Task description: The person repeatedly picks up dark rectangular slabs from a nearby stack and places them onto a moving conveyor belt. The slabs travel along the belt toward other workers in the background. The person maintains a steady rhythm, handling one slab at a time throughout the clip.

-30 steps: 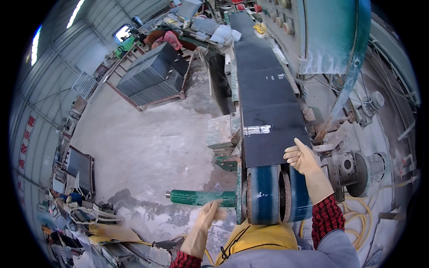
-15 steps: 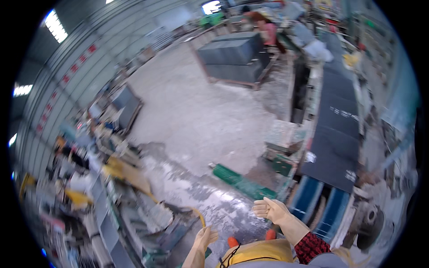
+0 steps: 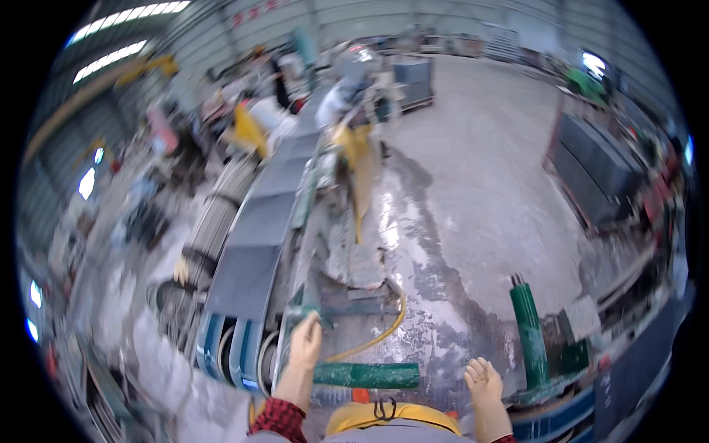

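In the head view, the place is a big hall with pale ribbed walls (image 3: 362, 21) and bright strips of light in the roof. The grey floor (image 3: 487, 177) is dry-looking on the right part, while a dark, shiny patch runs down its middle. A conveyor (image 3: 301, 210) goes from the near left into the distance.

At least four grey slabs (image 3: 240, 280) lie on it in one row, and two blue belts (image 3: 247, 351) show at its near end. Two green rollers are there: one crosswise roller (image 3: 373, 375) and one right-hand roller (image 3: 528, 336), which points away from the person. Two stacks of dark slabs (image 3: 598, 166) stand on the floor, and one yellow hose (image 3: 388, 332) bends across it.

The left hand (image 3: 303, 345) is by the conveyor's right edge; its fingers look partly bent, but whether they grip something one cannot tell. The crosswise roller lies just to their right, the nearest slab beyond them to the left. The right hand (image 3: 484, 380) has loosely spread, empty fingers, between both rollers and apart from them.
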Available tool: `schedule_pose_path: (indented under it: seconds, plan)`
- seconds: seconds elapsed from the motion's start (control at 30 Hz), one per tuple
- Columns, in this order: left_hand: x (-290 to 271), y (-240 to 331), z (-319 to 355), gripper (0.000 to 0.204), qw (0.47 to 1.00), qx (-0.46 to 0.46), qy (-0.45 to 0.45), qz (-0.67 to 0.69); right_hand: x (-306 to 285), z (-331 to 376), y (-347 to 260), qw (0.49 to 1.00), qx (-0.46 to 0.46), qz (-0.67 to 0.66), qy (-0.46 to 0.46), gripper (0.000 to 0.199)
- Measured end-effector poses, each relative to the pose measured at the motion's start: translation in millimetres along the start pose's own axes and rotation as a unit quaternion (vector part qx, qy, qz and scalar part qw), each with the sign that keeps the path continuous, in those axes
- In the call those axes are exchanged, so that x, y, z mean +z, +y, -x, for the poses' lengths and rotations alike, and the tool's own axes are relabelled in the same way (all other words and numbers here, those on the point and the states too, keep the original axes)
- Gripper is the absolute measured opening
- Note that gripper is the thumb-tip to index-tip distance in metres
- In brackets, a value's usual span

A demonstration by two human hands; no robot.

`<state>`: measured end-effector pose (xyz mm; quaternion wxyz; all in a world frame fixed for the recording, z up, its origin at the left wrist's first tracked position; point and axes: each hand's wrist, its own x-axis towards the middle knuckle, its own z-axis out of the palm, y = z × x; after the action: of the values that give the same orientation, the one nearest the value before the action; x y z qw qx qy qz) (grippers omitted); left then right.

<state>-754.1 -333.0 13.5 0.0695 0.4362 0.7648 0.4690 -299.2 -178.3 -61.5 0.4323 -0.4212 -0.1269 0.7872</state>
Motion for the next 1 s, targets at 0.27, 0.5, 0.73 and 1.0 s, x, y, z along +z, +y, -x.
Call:
schedule_pose_path:
  seconds: [0.27,0.5,0.73,1.0]
  plan:
    - [-143.8,-91.4,-39.0,0.041,0.961,-0.043,0.139,-0.235,135.2,-22.1,84.4,0.991,0.053,0.093,-0.084,0.049]
    - [-134.5,-157.0,-123.5,0.040,0.956,0.087,0.033,-0.280,236.3,-1.3,107.0,0.977,0.015,0.212,-0.025,0.046]
    - [-113.8,-165.1,-212.1,0.043,0.957,0.093,0.034,-0.274,231.4,-9.8,120.0,0.979,0.017,0.205,0.005,0.041]
    - [-90.6,-180.0,-235.6,0.051,0.950,0.023,0.052,-0.308,234.4,-27.9,141.6,0.965,0.088,0.243,-0.046,0.040]
